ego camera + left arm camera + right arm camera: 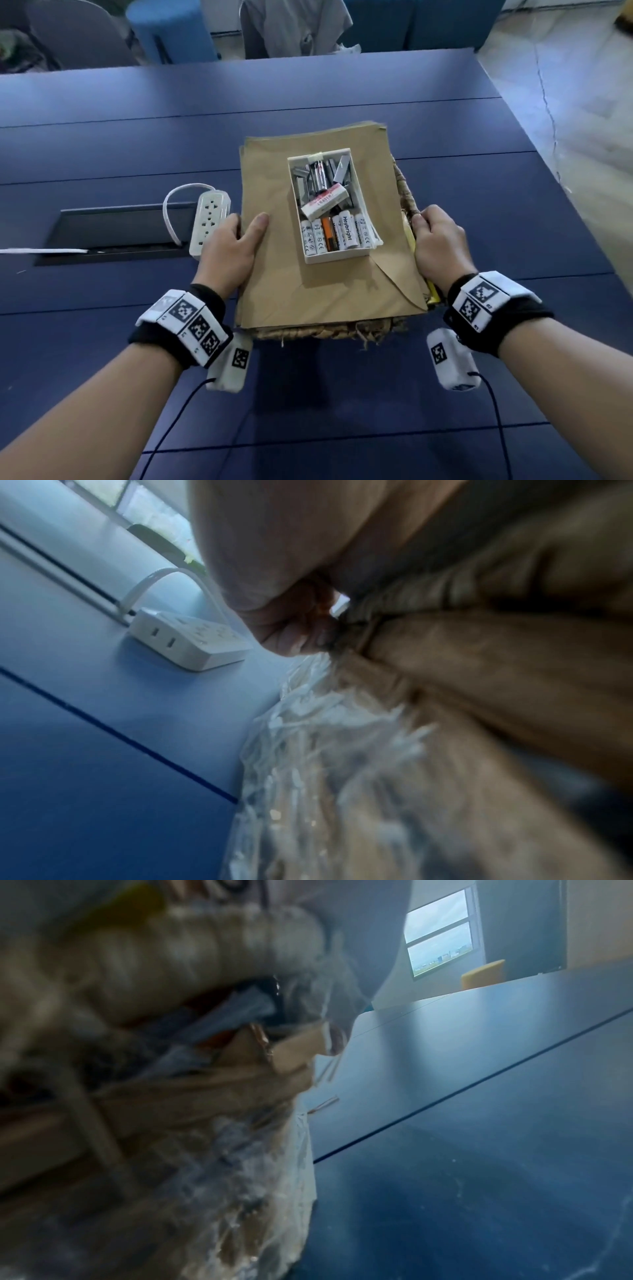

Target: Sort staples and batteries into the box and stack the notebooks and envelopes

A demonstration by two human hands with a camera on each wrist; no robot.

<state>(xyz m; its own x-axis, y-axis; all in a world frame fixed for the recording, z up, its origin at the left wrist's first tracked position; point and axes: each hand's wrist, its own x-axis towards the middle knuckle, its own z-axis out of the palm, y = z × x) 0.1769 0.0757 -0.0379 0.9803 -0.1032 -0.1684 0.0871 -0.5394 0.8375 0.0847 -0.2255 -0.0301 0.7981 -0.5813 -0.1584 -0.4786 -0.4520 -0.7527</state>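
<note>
A woven basket (404,192) is gripped at both sides and appears to be held just above the blue counter (137,144), judging by the shadow beneath it. The left hand (233,250) is curled round the left rim, its thumb laid flat on the envelopes (274,274), evidently so that the stack is kept from sliding. The right hand (438,246) is closed over the right rim, where a yellow edge, possibly a notebook, is wedged; the blurred wrist views settle nothing. The white box (329,209) is set on the envelopes, well centred so the load stays balanced. Batteries (335,233) are lined at its near end, staples (339,171) are heaped at the far end, and an eraser (325,202) lies across them. A power strip (209,222) rests just beside the left hand.
</note>
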